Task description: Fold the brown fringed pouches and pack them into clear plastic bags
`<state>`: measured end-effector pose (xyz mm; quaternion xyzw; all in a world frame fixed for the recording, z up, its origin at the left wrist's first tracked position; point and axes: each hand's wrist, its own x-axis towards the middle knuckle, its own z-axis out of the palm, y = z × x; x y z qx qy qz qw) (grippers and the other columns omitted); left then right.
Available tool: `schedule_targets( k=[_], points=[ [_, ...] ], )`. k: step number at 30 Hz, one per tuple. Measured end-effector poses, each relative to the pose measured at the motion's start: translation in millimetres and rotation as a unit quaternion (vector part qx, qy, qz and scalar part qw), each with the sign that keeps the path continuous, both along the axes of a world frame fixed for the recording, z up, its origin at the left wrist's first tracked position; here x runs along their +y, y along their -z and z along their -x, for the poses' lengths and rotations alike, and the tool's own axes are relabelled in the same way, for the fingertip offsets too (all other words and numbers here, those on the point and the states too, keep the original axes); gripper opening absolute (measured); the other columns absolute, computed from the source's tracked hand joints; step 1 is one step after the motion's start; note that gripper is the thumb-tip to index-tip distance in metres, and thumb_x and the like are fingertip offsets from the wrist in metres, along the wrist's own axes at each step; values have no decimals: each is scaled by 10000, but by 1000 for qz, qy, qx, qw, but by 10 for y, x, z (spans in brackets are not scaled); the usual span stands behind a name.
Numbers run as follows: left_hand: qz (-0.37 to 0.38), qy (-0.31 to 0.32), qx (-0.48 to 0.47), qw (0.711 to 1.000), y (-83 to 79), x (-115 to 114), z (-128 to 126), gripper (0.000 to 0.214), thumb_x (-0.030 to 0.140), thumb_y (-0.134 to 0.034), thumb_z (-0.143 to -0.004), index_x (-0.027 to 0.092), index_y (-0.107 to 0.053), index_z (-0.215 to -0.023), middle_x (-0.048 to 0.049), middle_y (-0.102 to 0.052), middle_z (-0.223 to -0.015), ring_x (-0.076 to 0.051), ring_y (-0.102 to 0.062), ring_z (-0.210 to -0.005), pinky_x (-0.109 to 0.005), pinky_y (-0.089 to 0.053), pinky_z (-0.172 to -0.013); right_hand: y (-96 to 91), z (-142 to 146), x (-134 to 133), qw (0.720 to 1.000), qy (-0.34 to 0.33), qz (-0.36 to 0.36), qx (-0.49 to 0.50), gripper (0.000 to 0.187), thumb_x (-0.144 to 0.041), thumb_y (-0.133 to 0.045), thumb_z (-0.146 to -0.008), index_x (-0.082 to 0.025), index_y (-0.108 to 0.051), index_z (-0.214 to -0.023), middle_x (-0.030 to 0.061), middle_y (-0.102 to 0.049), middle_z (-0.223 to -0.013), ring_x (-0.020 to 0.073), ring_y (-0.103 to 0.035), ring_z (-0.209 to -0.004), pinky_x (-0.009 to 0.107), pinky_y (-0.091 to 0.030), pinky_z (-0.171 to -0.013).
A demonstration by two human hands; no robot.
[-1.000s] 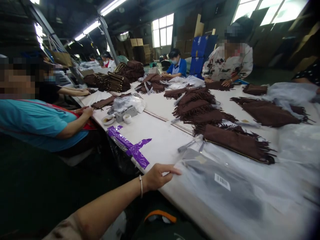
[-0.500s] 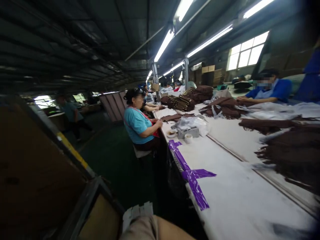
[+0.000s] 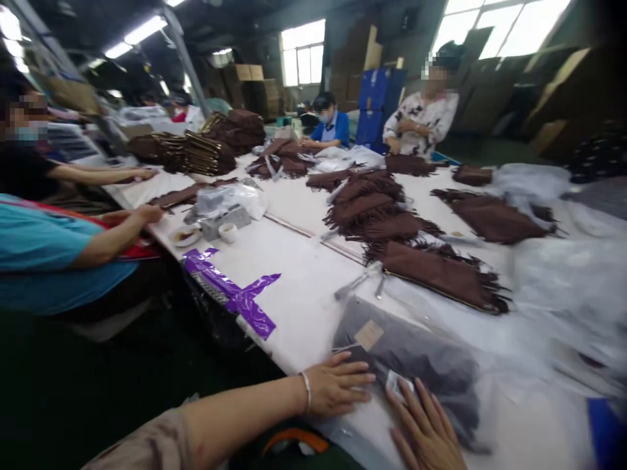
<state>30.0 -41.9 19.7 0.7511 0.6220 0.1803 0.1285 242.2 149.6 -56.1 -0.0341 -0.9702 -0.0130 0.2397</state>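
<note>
My left hand, with a pale bracelet at the wrist, lies flat with fingers spread at the near left edge of a clear plastic bag. Something dark brown shows inside the bag, along with a tan card tag. My right hand rests on the bag's near side, fingers stretched out. Close by its fingertips is a small whitish packet; whether it lies in or on the bag, I cannot tell. Behind the bag is a brown fringed pouch with a zipper.
Brown fringed pieces lie heaped along the white table. Purple tape covers part of its left edge. A small white cup stands beside a grey box. A co-worker in turquoise sits at left; others are across the table.
The view has swung right and down toward the near table. Both my hands and the bagged brown item now show; earlier only part of one arm was visible at the bottom.
</note>
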Motion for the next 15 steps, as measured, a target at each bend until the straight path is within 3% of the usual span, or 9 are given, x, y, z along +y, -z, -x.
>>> schedule_targets(
  k=[2, 4, 5, 7, 9, 12, 15],
  points=[
    [-50, -9, -23, 998, 45, -138, 34, 335, 274, -443, -919, 236, -535, -1239, -38, -452, -1387, -209, -295, -1351, -422, -200, -1143, -19, -115, -28, 998, -4, -61, -27, 640, -445, -509, -807, -358, -290, -1403, 15, -414, -1418, 315, -358, -1302, 469, -414, -948],
    [-104, -114, -74, 985, 33, -274, 61, 304, 244, -435, -918, 226, -563, -1194, -60, -538, -1305, -209, -386, -1299, -397, -310, -1092, -135, -150, -62, 997, -3, -71, -23, 625, -460, -499, -823, -337, -299, -1403, 10, -372, -1445, 304, -283, -1343, 449, -362, -984],
    [-127, -206, -110, 964, 14, -320, 72, 294, 254, -430, -920, 215, -568, -1177, -78, -566, -1266, -212, -441, -1255, -388, -365, -1050, -233, -135, -76, 998, -2, -61, -20, 630, -463, -487, -833, -315, -286, -1412, 10, -355, -1455, 295, -246, -1359, 446, -336, -1002],
    [-133, -393, -196, 889, -31, -355, 92, 306, 338, -452, -910, 183, -562, -1149, -106, -617, -1152, -215, -557, -1104, -367, -462, -925, -481, -31, -87, 999, 16, -18, -26, 643, -464, -453, -857, -273, -236, -1432, 9, -305, -1479, 279, -171, -1385, 461, -283, -1041],
    [-81, -500, -288, 813, -70, -327, 103, 418, 477, -494, -859, 151, -540, -1118, -76, -658, -913, -193, -631, -822, -316, -514, -707, -714, 162, -70, 997, 55, 39, -43, 660, -483, -432, -868, -274, -183, -1443, 4, -225, -1509, 284, -100, -1398, 512, -231, -1066],
    [32, -519, -384, 763, -97, -270, 66, 594, 620, -562, -741, 116, -534, -1054, 26, -567, -610, -133, -524, -516, -233, -402, -473, -822, 477, -32, 990, 63, 89, -84, 753, -561, -492, -810, -307, -167, -1441, 3, -156, -1527, 318, -50, -1398, 593, -170, -1063],
    [121, -464, -452, 753, -90, -275, -61, 626, 648, -677, -596, 85, -607, -861, 3, -574, -595, -141, -525, -548, -234, -393, -495, -643, 623, -24, 991, 37, 87, -96, 791, -533, -564, -766, -325, -190, -1432, 9, -192, -1517, 337, -81, -1390, 641, -83, -1057]
  ],
)
